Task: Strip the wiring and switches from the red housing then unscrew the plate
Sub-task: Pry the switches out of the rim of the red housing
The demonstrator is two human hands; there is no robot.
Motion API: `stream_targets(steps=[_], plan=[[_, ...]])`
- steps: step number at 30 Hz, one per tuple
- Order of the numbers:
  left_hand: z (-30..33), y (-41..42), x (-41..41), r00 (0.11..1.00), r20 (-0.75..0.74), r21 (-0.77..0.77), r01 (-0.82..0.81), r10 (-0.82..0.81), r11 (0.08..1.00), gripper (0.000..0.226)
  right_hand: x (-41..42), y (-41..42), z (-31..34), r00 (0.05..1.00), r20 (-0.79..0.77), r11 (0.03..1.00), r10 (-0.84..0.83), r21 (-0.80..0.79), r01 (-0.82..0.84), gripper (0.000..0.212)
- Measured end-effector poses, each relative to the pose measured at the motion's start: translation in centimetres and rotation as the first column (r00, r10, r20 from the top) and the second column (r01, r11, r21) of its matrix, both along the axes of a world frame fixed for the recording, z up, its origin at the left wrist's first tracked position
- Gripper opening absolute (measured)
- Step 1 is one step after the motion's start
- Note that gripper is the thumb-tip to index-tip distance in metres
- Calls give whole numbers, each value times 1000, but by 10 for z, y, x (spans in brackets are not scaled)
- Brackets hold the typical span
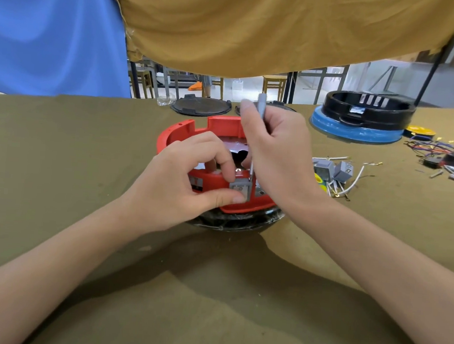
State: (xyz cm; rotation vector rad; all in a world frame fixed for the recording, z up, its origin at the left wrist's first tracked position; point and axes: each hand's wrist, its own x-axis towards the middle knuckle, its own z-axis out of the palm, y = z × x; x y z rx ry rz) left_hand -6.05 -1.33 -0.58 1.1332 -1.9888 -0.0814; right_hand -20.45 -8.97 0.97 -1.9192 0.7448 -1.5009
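1. A red housing (214, 181) sits near the middle of a desk (58, 158) covered in olive-brown cloth, resting on a dark, glossy round base (238, 221).
2. The left hand (181, 187) pinches a small grey switch (240, 190) set in the near wall of the housing, thumb below and forefinger above.
3. The right hand (273, 153) grasps a grey screwdriver (261, 106) held almost upright, its thin shaft coming down beside the switch.
4. Inside the housing a shiny metal plate (233, 148) shows between the two hands.
5. To the right of the housing lie two loose grey switches (334, 170) with white wires (355, 179) attached, just beside a bit of yellow, partly hidden by the right wrist.
6. Farther right, a tangle of coloured wires and dark parts (449, 159) lies near the desk's edge.
7. At the far side stand two flat black round lids (201, 106) and a black ring-shaped shell on a blue base (360, 120).
8. A mustard-yellow cloth (259, 25) hangs overhead, with a blue cloth (49, 27) to its left.
9. Beyond them, wooden stools (275, 84) and metal table legs stand on a pale floor.
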Motion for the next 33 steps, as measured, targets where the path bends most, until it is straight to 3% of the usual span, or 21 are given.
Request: stream_targets(steps=[8,17,25,29,33], plan=[[2,0,1,1000,17,-16,-17,17,1000,25,3,13,-10,997,79,984,-18,-177,32,44],[1,0,0,999,-18,26,-44,45,999,27,8,-1,2,996,-90,999,8,36,-5,51],[3,-1,5,992,101,-20,-74,76,997,49,-2,2,-2,977,196,995,81,42,-91,61],[1,-1,4,979,138,-37,-148,152,988,58,-1,7,-2,981,118,987,155,-68,-148,50],[1,-1,5,967,167,-38,-191,194,981,56,-5,7,-3,994,-42,975,105,-194,-111,44]])
